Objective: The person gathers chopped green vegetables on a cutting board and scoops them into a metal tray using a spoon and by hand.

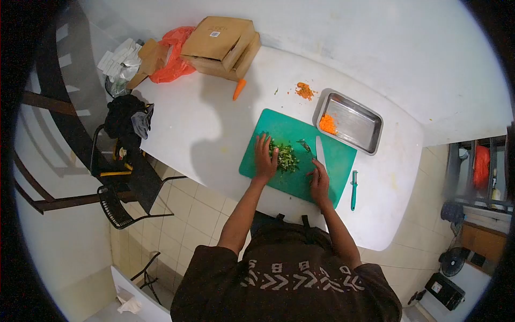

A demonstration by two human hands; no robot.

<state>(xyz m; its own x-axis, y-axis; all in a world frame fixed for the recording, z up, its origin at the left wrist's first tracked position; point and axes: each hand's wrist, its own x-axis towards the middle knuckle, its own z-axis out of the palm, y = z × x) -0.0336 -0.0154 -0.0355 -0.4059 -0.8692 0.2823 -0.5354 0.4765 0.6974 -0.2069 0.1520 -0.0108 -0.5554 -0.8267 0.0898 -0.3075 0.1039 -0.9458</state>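
Note:
A green cutting board (292, 121) lies on the white table with a heap of chopped green vegetable (287, 159) at its middle. My left hand (264, 161) rests on the board at the left side of the heap, fingers spread and touching the greens. On the right of the board, my right hand (320, 183) is closed around the lower end of a knife (320, 149), whose blade points away from me; the handle is mostly hidden by the hand. Between the heap and the blade lies a dark green leafy piece (304, 145).
A metal tray (367, 110) with chopped carrot (328, 124) overlaps the board's far right corner. Orange scraps (304, 90), a carrot piece (239, 89), cardboard boxes (220, 40) and a red plastic bag (174, 59) lie farther back. A green-handled peeler (354, 192) sits at right.

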